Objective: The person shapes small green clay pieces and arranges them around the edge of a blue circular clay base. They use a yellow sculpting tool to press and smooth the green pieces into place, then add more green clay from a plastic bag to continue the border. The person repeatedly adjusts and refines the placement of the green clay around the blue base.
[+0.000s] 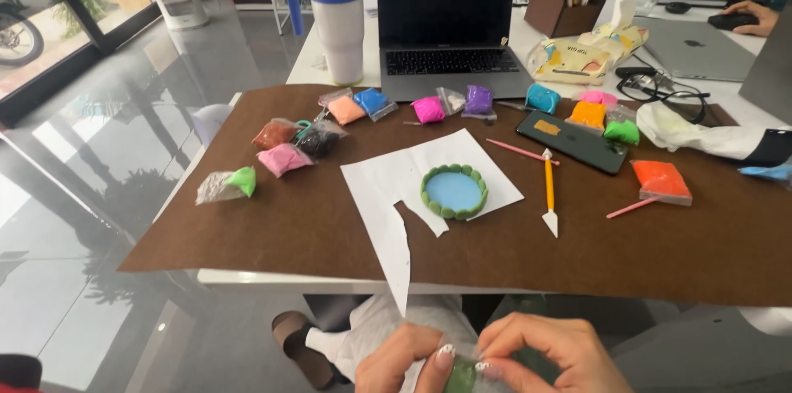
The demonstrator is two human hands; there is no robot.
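both hands are working low down, below the table [247,277] edge, right over my lap. left hand [404,364] and right hand [549,352] are meeting in the middle, and i am pinching a small green clay bit [462,376] between their fingertips. both hands are closed on it, thumbs and first fingers pressing in. the clay is sitting right between the two hands, touching both, so neither hand is nearer. it is mostly hidden by fingers and cut off by the bottom of the picture, so i cannot tell which way it is pointing or where its long side is running.

up on the brown mat [289,228], well apart from the hands, a white paper [388,178] is lying with a clay dish [454,191] on it: blue middle, green bumpy ring. it is straight ahead of the hands. a yellow tool [549,191] is lying just right of the paper, its long side running away from me. little clay bags [285,158] are lying about.
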